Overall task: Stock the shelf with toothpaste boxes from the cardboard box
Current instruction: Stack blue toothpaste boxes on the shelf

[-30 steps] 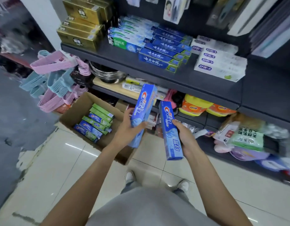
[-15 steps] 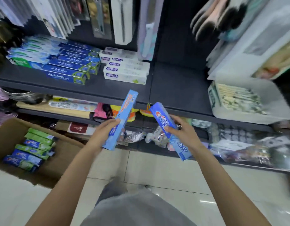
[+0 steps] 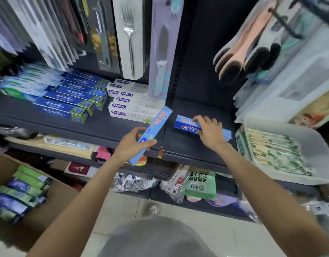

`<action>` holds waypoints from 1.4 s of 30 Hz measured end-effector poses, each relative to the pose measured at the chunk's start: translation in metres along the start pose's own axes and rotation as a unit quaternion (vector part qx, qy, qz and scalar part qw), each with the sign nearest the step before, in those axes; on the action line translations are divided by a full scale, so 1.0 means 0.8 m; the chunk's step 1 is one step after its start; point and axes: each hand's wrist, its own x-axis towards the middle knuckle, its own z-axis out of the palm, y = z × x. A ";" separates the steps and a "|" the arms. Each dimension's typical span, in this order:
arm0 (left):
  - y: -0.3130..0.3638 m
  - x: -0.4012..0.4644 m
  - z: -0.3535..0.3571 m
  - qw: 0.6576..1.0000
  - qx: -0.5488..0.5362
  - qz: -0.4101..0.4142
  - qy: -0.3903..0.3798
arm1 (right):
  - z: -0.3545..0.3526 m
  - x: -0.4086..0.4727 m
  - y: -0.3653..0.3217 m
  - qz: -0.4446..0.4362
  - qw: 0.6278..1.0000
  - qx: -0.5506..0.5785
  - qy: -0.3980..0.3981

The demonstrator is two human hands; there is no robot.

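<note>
My right hand (image 3: pixel 209 131) grips a blue toothpaste box (image 3: pixel 185 125) that lies flat on the dark shelf (image 3: pixel 187 145), right of the white boxes. My left hand (image 3: pixel 131 144) holds a second light-blue toothpaste box (image 3: pixel 154 129) tilted up over the shelf's front edge. The cardboard box (image 3: pixel 54 199) sits on the floor at the lower left with several blue and green toothpaste boxes (image 3: pixel 19 195) inside.
Blue boxed toothpaste (image 3: pixel 71 97) and white boxes (image 3: pixel 132 106) fill the shelf's left part. A white bin (image 3: pixel 297 160) stands at the right. Packaged cutlery (image 3: pixel 129 38) and brushes (image 3: pixel 248 51) hang above. Bagged goods (image 3: pixel 198 184) crowd the lower shelf.
My right hand has carried its box up from below the shelf edge and laid it flat on the shelf. My left hand has risen slightly with its box. The view has moved closer.
</note>
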 end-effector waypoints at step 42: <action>-0.003 0.140 0.071 0.915 0.354 0.090 0.170 | 0.017 0.093 0.063 -0.020 0.996 0.081 -0.024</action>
